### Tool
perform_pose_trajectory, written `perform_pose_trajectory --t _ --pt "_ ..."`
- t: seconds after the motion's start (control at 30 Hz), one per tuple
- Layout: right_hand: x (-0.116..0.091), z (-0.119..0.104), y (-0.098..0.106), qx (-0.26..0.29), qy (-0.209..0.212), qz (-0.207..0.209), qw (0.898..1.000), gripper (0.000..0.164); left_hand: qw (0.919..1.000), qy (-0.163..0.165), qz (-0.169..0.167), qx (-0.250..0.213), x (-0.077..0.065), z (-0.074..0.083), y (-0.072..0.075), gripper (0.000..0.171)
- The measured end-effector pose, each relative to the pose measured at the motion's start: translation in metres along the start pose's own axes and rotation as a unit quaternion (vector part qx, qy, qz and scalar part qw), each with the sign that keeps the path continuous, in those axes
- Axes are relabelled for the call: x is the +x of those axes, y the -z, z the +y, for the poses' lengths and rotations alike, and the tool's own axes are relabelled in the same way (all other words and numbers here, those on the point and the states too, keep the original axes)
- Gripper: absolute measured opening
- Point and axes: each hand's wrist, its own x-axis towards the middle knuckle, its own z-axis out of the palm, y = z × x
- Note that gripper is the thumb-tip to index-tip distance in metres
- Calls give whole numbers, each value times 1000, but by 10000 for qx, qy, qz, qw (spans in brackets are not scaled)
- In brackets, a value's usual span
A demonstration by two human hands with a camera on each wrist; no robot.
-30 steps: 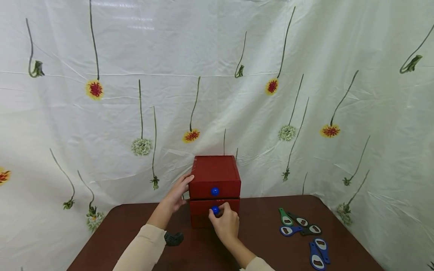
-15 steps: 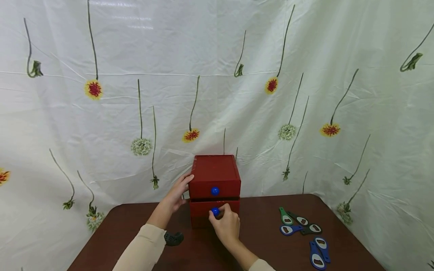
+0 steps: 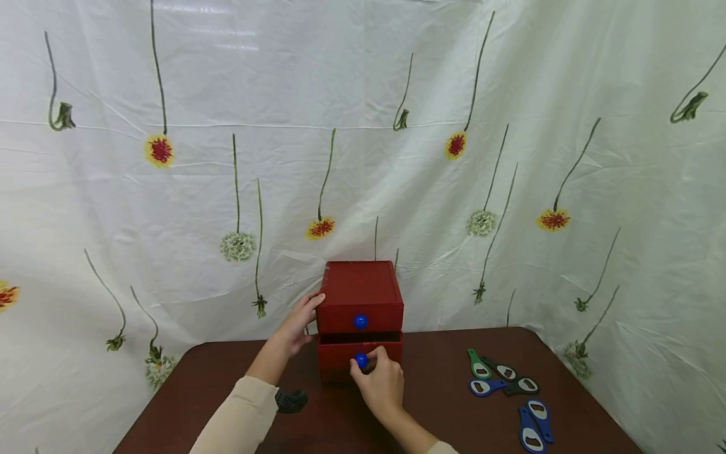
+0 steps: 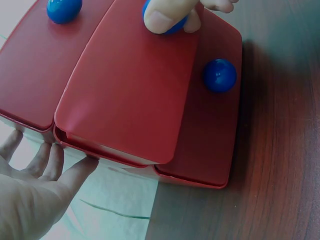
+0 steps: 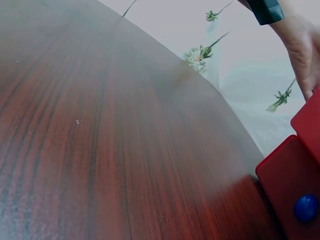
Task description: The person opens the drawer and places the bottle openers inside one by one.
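Note:
A red drawer cabinet (image 3: 363, 282) with round blue knobs stands at the back of the table. My right hand (image 3: 382, 386) pinches the blue knob (image 3: 360, 360) of the middle drawer (image 4: 125, 85) between thumb and fingers. That drawer juts out past the top drawer (image 4: 35, 75) and bottom drawer (image 4: 210, 125) in the left wrist view, and a dark gap shows over its front in the head view. Fairly straight fingers of my left hand (image 3: 296, 325) rest against the cabinet's left side. In the right wrist view, the right hand is out of sight.
Several bottle openers lie on the brown table (image 3: 442, 403) at right: a green one (image 3: 479, 366), black ones (image 3: 522, 385) and blue ones (image 3: 532, 432). A white flowered cloth (image 3: 363, 176) hangs behind. A black wrist-camera piece (image 3: 291, 400) sits by the left cuff.
The middle drawer has slid a little toward me, with my right hand pinching its knob, and the gap above its front has widened. My left hand stays at the cabinet's side.

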Motion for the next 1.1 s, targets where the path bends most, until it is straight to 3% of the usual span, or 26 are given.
perform_pose_trajectory --t 1.1 --pt "-14 -3 21 301 272 -452 9982 29 10000 -21 37 30 1 0 0 70"
